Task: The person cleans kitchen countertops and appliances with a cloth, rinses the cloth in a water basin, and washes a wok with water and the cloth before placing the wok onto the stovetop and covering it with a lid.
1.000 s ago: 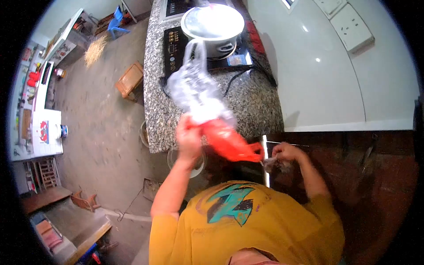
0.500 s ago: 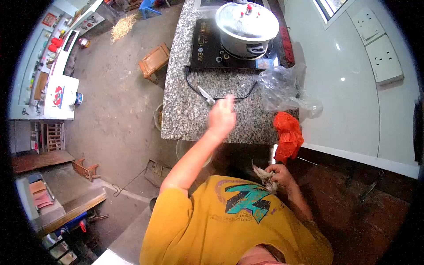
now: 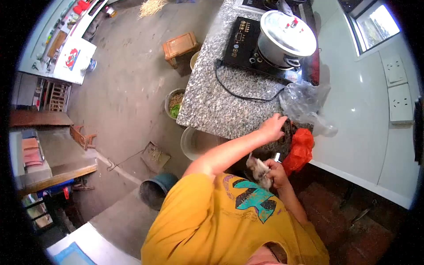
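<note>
My left hand (image 3: 272, 128) is over the right front corner of the granite counter (image 3: 229, 115), its fingers bent; what they hold, if anything, is hidden. A dark thing (image 3: 288, 130) lies beside the fingertips, too unclear to name. In front of my chest, below the counter's edge, my right hand (image 3: 277, 174) is closed around a pale, limp, ragged thing (image 3: 259, 171) whose kind I cannot make out. Close to my right hand hangs a crumpled red plastic bag (image 3: 301, 148). Behind it lies a clear plastic bag (image 3: 304, 102).
A lidded metal pot (image 3: 282, 44) stands on a black induction cooker (image 3: 240, 44), its cord (image 3: 247, 96) looped on the counter. On the floor are a wooden stool (image 3: 180, 45), a bucket of scraps (image 3: 175, 106), a pale tub (image 3: 192, 145) and a dark bucket (image 3: 157, 192).
My left hand has moved right, from beside the cord to the counter's corner. The pale pointed thing by its fingers no longer shows there. My right hand keeps hold of the pale thing.
</note>
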A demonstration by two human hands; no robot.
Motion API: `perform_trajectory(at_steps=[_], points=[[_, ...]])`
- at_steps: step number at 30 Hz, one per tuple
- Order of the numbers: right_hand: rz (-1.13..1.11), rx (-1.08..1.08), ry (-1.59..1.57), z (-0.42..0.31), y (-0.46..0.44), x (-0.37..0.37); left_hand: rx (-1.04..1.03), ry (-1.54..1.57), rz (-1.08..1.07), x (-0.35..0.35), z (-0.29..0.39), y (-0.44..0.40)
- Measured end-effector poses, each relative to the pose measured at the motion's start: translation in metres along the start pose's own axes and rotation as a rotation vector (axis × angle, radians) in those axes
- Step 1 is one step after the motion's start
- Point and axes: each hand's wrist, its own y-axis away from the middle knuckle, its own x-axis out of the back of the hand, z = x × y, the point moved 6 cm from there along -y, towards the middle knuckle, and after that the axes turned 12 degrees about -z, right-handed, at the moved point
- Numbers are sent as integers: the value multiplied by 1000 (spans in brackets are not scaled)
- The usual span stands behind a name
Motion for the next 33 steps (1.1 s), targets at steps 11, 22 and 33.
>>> perform_trajectory(at_steps=[11,22,33], points=[[363,519,904,-66,-140,-15,342,20,537,155,-142,293],[714,381,1612,-39,-264,-119,532,171,432,178,-315,475],[882,424,1537,-41,-364,-206,759,-7,106,257,-499,642]])
